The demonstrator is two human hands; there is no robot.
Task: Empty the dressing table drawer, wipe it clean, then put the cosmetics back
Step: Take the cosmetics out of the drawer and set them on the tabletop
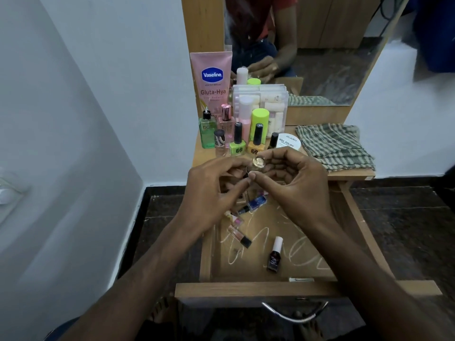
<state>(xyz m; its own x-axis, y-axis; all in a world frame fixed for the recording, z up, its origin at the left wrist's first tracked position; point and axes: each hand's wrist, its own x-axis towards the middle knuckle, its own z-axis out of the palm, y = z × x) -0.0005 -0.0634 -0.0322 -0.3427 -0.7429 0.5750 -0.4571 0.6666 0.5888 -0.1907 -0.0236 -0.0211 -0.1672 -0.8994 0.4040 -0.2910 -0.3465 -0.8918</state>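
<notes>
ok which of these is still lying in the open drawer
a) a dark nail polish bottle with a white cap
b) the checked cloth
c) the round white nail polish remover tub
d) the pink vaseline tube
a: the dark nail polish bottle with a white cap lies on the floor of the drawer; the tube, cloth and tub are up on the tabletop.
</notes>
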